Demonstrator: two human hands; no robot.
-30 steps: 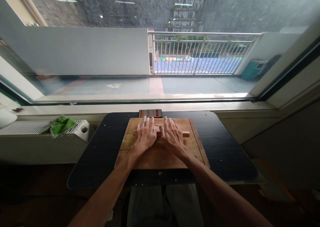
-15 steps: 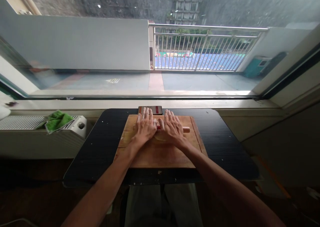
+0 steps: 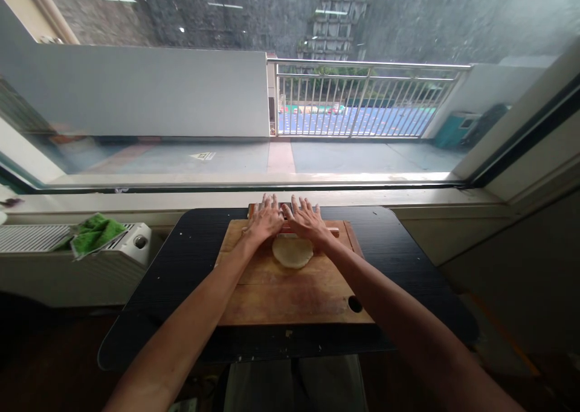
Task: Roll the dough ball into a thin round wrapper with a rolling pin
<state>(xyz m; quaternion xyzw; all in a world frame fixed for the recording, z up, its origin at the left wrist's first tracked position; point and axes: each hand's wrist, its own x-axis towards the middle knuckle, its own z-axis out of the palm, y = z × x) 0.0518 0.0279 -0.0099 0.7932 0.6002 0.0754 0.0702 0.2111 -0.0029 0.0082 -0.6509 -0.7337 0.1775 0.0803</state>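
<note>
A wooden rolling pin (image 3: 334, 232) lies crosswise near the far edge of a wooden cutting board (image 3: 290, 303). My left hand (image 3: 265, 220) rests on its left part, palm down, with the fingers stretched forward. On the right part lies my right hand (image 3: 308, 221), also flat with fingers spread. The thumbs come close together over the middle of the pin. White powder marks the fingers of both hands. A flattened round of dough (image 3: 292, 253) sits on the board just on my side of the pin. My hands cover most of the pin.
The board lies on a black table (image 3: 181, 273). Behind it is a phone-like flat object (image 3: 252, 209), partly covered by my left hand. A green cloth (image 3: 96, 234) lies on a white radiator (image 3: 113, 258) at the left. The windowsill (image 3: 421, 198) runs behind the table.
Both hands and the rolling pin have moved forward, away from me, across the board. The dough round, mostly hidden before, now shows. My view has tilted slightly upward.
</note>
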